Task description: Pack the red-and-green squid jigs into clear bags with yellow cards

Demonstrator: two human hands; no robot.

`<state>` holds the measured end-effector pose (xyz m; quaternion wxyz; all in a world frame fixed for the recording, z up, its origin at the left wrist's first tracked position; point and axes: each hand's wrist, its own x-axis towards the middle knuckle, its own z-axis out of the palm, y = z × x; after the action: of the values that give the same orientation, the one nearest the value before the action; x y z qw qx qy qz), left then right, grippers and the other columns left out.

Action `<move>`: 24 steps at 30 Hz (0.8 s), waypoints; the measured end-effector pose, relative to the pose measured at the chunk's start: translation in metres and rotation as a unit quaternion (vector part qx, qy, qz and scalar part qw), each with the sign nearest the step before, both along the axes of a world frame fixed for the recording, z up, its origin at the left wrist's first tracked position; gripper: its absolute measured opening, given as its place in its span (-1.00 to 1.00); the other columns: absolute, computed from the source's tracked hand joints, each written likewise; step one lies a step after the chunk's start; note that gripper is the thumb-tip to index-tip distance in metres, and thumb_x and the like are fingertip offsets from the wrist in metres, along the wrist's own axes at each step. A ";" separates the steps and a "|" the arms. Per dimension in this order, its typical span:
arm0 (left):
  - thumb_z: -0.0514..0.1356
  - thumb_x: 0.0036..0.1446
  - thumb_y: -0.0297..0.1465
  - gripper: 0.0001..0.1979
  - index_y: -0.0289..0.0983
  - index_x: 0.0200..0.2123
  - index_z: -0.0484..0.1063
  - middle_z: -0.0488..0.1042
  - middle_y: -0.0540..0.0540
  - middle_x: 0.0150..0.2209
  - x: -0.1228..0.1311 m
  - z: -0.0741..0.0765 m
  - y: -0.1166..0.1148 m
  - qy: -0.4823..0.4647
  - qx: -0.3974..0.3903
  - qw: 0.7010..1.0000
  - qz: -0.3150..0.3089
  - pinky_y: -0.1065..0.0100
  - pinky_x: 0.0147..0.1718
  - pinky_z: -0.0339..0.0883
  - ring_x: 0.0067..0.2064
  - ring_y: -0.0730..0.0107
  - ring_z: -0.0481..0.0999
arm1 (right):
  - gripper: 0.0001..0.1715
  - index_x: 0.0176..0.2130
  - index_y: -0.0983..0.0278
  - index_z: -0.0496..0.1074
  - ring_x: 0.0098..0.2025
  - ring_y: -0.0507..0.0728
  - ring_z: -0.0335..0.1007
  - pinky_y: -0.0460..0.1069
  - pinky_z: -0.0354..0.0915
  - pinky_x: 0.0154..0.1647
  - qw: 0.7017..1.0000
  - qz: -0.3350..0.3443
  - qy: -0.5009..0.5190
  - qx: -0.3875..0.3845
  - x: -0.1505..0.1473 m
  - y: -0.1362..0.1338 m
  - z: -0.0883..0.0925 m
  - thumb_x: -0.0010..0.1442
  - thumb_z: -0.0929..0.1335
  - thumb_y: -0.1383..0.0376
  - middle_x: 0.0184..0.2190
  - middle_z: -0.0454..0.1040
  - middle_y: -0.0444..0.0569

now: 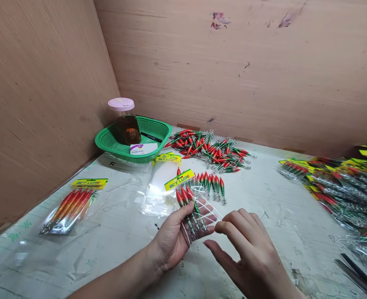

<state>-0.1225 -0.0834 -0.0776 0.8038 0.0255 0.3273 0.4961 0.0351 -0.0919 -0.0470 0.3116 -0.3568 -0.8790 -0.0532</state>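
My left hand (173, 236) holds a clear plastic bag (213, 205) with a yellow "BCT LURE" header, its thumb pressed on the front and its fingers spread behind. Several red-and-green fishing lures (188, 203) lie inside the bag, hooks pointing down toward my palm. My right hand (248, 245) is just right of the bag, thumb and curled fingers apart with nothing visible between them; whether a fingertip touches the bag's edge I cannot tell. Beyond the bag, more lures (213, 185) lie in a row. Flat bags (158, 187) with yellow headers are stacked behind my left hand.
A heap of loose lures (208, 147) lies at the back. The green basket (100, 145) holds a pink-lidded container (121, 104), a pen and a card. A packed bag of orange lures (69, 207) is left; filled bags (351, 191) pile up right, near dark scissors-like blades (354, 270).
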 end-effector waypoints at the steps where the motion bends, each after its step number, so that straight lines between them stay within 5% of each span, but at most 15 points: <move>1: 0.14 0.19 -0.41 -0.75 -0.44 -0.13 0.47 0.58 -0.30 -0.17 0.000 0.000 0.000 0.002 -0.001 1.000 0.000 0.24 -0.24 0.47 -0.19 0.14 0.60 | -0.90 -0.40 0.27 0.34 -0.41 0.10 0.15 0.00 0.07 -0.35 1.000 -0.003 -0.001 0.006 0.000 0.000 -0.001 0.17 0.33 0.41 -0.50 0.31 -0.07; 9: 0.17 0.15 -0.45 -0.80 -0.44 -0.19 0.50 0.60 -0.27 -0.25 0.003 0.003 -0.004 0.022 0.005 1.000 -0.007 0.34 -0.34 0.49 -0.25 0.21 0.61 | -0.88 -0.39 0.27 0.32 -0.43 0.08 0.18 0.00 0.10 -0.35 0.999 -0.012 0.022 0.025 -0.006 -0.002 0.000 0.15 0.32 0.46 -0.51 0.32 -0.08; 14: 0.19 0.16 -0.43 -0.70 -0.43 -0.05 0.45 0.59 -0.29 -0.19 0.000 0.003 -0.002 0.028 -0.008 1.000 -0.001 0.27 -0.28 0.51 -0.20 0.14 0.61 | -0.92 -0.34 0.24 0.30 -0.40 0.06 0.27 -0.04 0.20 -0.40 0.991 -0.026 0.114 -0.070 0.023 0.023 0.007 0.20 0.33 0.32 -0.45 0.34 -0.09; 17: 0.19 0.15 -0.44 -0.73 -0.45 -0.09 0.47 0.58 -0.30 -0.14 -0.001 0.003 -0.001 0.038 -0.021 0.999 0.011 0.28 -0.27 0.53 -0.20 0.15 0.61 | -0.92 -0.32 0.22 0.35 -0.37 0.10 0.32 0.00 0.27 -0.36 0.983 -0.095 0.068 -0.142 0.049 0.055 -0.010 0.19 0.30 0.25 -0.41 0.39 -0.04; 21: 0.21 0.14 -0.43 -0.74 -0.45 -0.12 0.48 0.57 -0.29 -0.12 -0.001 0.004 0.001 0.045 -0.030 0.998 0.023 0.30 -0.27 0.53 -0.20 0.17 0.61 | -0.83 -0.24 0.21 0.41 -0.41 0.09 0.38 -0.02 0.32 -0.44 0.972 -0.070 0.005 -0.224 0.062 0.086 -0.050 0.11 0.30 0.27 -0.34 0.43 -0.03; 24: 0.20 0.14 -0.46 -0.77 -0.46 -0.14 0.49 0.59 -0.28 -0.14 0.000 0.004 0.001 0.043 -0.028 0.998 0.026 0.30 -0.28 0.54 -0.22 0.19 0.61 | -0.85 -0.28 0.22 0.40 -0.41 0.09 0.37 -0.01 0.34 -0.43 0.971 -0.058 0.002 -0.233 0.062 0.090 -0.062 0.12 0.27 0.30 -0.37 0.41 -0.03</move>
<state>-0.1223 -0.0822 -0.0741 0.7761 0.0155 0.3761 0.5060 0.0967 -0.0021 -0.1089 0.2184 -0.4702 -0.8443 0.1354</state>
